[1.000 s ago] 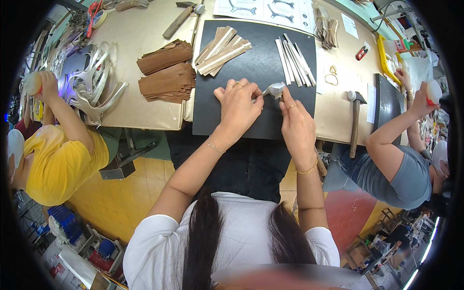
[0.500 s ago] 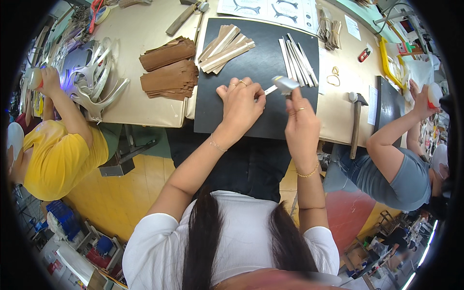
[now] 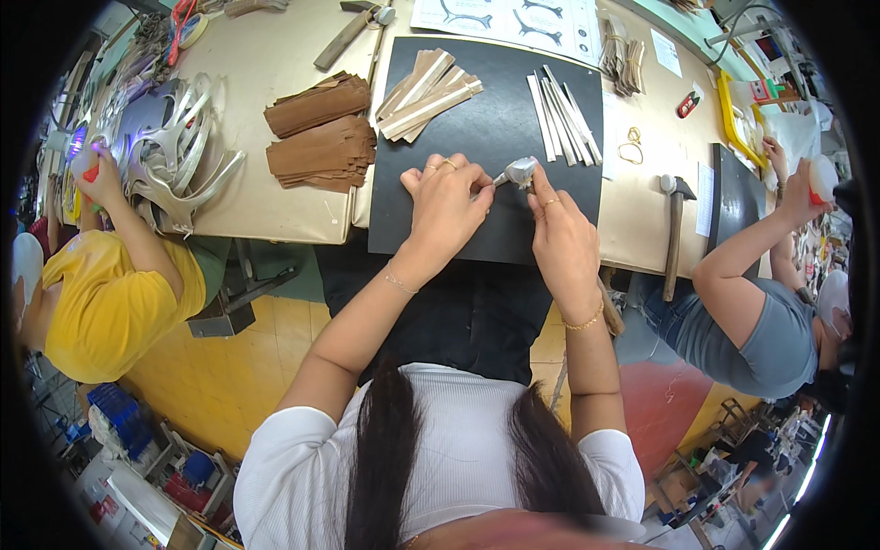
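My right hand [image 3: 564, 243] grips a hammer [image 3: 521, 171] by its wooden handle, whose end shows past my wrist. The hammer's metal head sits just right of my left fingertips, over a black board [image 3: 422, 229]. My left hand [image 3: 447, 206] rests on the board with its fingers closed in a pinch. A narrow strip was visible at those fingertips a moment ago; now the hammer head and fingers mostly cover it. Beyond my hands lie brown strips with a white band [image 3: 431, 96] and, to the right, several thin white strips [image 3: 564, 119].
Stacks of brown strips [image 3: 321, 151] lie left of the board. A second hammer [image 3: 676, 229] lies at right, another [image 3: 348, 37] at the back. Rubber bands [image 3: 631, 145] and bundled strips [image 3: 623, 57] are on the right. Co-workers sit on both sides, in yellow [image 3: 119, 307] and grey [image 3: 765, 335].
The hammer head has come down and left toward my left fingertips. My left hand has shifted slightly left and nearer. The co-worker at left has lowered a hand holding a white-and-red container.
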Tool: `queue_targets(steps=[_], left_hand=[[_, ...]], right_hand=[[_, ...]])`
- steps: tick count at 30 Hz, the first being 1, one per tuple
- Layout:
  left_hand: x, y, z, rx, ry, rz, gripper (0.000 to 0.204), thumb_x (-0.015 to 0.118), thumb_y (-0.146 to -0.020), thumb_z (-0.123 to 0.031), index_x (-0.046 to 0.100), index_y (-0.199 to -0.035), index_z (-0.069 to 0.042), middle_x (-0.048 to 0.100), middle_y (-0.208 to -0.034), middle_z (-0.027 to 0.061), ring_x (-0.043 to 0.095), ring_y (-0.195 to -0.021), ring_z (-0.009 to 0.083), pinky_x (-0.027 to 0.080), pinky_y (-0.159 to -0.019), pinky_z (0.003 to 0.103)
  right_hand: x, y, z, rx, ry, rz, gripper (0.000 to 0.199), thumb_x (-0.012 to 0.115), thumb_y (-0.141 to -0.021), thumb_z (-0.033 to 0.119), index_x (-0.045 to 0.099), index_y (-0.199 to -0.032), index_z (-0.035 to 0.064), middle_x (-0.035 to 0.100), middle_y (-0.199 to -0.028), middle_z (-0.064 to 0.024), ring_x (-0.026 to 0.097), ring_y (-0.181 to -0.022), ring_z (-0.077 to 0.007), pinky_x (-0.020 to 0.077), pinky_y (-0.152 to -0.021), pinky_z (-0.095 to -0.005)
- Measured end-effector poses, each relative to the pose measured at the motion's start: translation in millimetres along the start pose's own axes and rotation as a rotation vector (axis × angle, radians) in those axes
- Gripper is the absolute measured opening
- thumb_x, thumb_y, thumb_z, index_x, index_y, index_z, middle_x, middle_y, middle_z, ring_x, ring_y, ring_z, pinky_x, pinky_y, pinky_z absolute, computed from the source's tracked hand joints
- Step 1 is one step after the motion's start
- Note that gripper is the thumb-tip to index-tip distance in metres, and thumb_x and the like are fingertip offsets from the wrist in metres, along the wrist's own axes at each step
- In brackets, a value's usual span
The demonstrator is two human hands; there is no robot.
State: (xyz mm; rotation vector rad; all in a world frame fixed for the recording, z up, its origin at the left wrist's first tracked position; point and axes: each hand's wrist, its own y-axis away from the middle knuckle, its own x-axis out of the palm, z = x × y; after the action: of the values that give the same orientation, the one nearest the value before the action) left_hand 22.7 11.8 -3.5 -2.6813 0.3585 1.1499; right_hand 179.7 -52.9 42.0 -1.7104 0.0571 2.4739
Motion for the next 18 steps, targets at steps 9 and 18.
queue_targets(steps=[9,18], left_hand=[[2.5,-2.3,-2.4,-0.012,-0.023,-0.007,0.009,0.077,-0.079,-0.020,0.075,-0.078,-0.011,0.064,-0.081,-0.0009,0.055,-0.092,0.0208,0.027,-0.084,0.041],[0.1,6.4,-1.0,0.073,-0.059,-0.088,0.010,0.079,-0.081,-0.021,0.076,-0.081,-0.011,0.066,-0.086,-0.0008,0.056,-0.091,0.0208,0.028,-0.085,0.041]], right_hand=[[2.7,4.3,5.1,-0.051,-0.020,-0.041,0.047,0.060,-0.100,0.017,0.055,-0.146,0.0211,0.061,-0.082,-0.0118,0.065,-0.064,-0.0342,0.0523,-0.058,-0.0449],[8.5,8.2,6.4,-0.044,-0.014,-0.006,0.047,0.059,-0.101,0.019,0.053,-0.147,0.0217,0.061,-0.081,-0.0125,0.065,-0.064,-0.0351,0.0528,-0.057,-0.0459]])
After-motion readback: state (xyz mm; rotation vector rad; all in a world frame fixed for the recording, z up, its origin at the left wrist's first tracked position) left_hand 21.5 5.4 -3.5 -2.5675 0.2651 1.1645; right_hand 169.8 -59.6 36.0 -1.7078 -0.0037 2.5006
